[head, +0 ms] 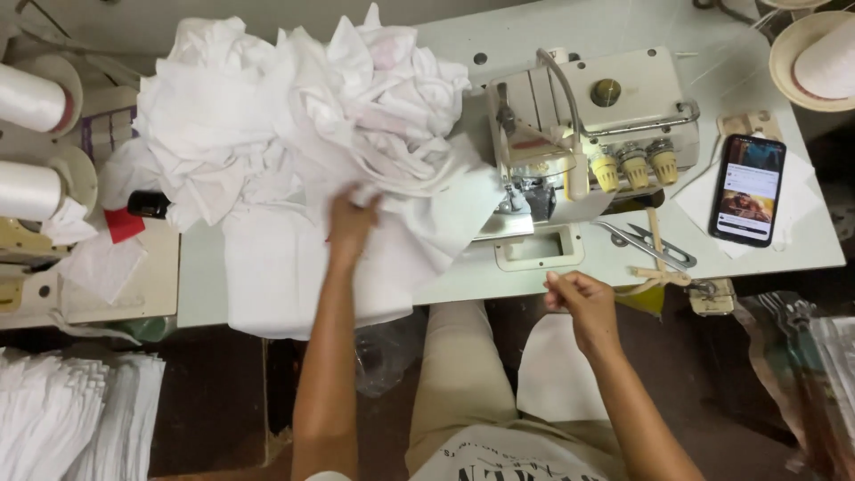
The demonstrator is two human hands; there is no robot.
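Two bare hands are over a pale sewing table (712, 258). The left hand (352, 223), in the middle of the frame, lies on a big heap of white cloth (294, 116) that fills the upper left and centre; its fingers are closed around a fold of the cloth at the lower edge of the heap. A flat white piece (276, 276) hangs from under this hand over the front edge of the table.

The right hand (577, 298) is lower, right of centre, just at the front edge of the table. Its fingers are curled into a loose fist; I cannot tell if it holds something thin.

Above it, in the upper centre, stands a cream sewing machine (606, 116) with three yellowish knobs. Right of the machine lie small thread snips (650, 242), and further right a phone (748, 189) with a lit screen rests on a white paper.

At the left edge are two white thread cones (31, 142), a small red square piece (123, 224) and a dark bottle cap (147, 204). White folded stacks (71, 414) fill the lower left corner. In the lower right corner there are clear plastic bags (802, 356).
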